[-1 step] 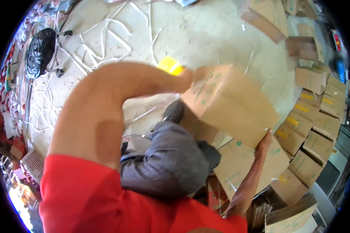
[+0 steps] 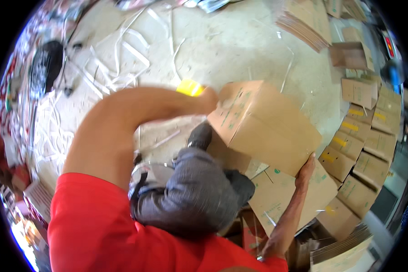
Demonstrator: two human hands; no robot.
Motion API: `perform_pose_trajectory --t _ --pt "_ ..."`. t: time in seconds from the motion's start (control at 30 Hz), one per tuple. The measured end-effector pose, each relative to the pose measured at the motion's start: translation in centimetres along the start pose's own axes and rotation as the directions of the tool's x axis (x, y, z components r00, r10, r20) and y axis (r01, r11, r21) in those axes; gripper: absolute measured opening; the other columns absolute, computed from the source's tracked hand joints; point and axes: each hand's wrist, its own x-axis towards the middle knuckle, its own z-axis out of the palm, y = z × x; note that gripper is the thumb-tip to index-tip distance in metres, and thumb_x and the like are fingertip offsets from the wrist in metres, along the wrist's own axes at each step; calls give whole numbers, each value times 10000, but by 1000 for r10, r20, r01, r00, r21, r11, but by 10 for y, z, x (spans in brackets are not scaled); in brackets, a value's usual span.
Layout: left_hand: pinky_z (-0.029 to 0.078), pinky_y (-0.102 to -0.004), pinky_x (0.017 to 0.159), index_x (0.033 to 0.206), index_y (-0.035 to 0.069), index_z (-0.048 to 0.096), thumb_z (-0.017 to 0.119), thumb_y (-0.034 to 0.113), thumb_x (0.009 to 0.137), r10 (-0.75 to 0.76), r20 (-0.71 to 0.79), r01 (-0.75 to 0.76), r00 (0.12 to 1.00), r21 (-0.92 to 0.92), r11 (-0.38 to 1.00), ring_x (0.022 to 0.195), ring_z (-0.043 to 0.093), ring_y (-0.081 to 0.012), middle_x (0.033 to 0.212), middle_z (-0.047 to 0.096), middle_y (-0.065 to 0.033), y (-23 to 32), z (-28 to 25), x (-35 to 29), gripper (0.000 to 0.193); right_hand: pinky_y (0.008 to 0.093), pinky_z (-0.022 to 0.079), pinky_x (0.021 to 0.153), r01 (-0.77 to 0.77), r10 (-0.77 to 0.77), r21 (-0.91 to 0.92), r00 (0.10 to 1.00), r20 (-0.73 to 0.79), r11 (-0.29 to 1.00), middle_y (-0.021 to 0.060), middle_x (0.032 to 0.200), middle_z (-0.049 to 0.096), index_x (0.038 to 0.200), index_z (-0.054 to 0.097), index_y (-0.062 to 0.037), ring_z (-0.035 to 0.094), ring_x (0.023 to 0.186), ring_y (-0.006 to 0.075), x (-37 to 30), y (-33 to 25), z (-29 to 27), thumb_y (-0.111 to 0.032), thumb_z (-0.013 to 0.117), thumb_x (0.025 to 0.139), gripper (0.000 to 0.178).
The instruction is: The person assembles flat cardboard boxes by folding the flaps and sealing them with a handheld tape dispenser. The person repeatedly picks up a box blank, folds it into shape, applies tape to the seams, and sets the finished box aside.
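The right hand (image 2: 306, 171) grips a brown carton (image 2: 274, 129) by its lower right edge, the left hand (image 2: 207, 100), too blurred to tell its grip, beside a yellow object (image 2: 190, 88), with white straps (image 2: 136, 53) beyond on the floor (image 2: 240, 45).

The carton (image 2: 279, 129) is brown, the shirt (image 2: 97, 222) red

Pale, scuffed floor (image 2: 231, 50). Long white straps (image 2: 136, 53) strewn loosely across upper left; denser white tangle (image 2: 52, 131) farther left. Upper right: stack of flattened cardboard (image 2: 303, 27), open brown carton (image 2: 351, 56) nearby. Along right side: brown cartons (image 2: 378, 143) in rows, bases hidden.
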Motion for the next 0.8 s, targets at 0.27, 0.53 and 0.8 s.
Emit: perform_pose_trajectory --t 0.27,0.53,0.8 --pt "493 -464 881 1476 184 533 664 171 897 -403 -221 218 888 -569 793 1004 662 -345 1053 640 -173 27 27 -122 594 359 521 965 -66 68 -49 997 46 997 110 1321 654 1439 555 -5 635 1176 205 -33 1 12 -511 372 1125 623" --pt "452 -477 975 1565 185 422 669 102 880 -654 -391 430 647 -522 737 1018 624 -293 1064 604 -124 62 153 -164 733 356 529 958 -106 108 -43 994 34 993 109 1337 647 1454 539 -6 641 1171 205 -46 -18 23 -501 357 1130 618" --pt "419 -493 1056 1584 136 390 774 188 831 -746 -292 486 599 -608 628 1113 596 -300 1119 586 -119 77 177 -166 847 337 534 923 -57 57 -18 998 20 998 106 1275 672 1448 541 -1 653 1122 191 -32 6 14 -500 362 1130 618"
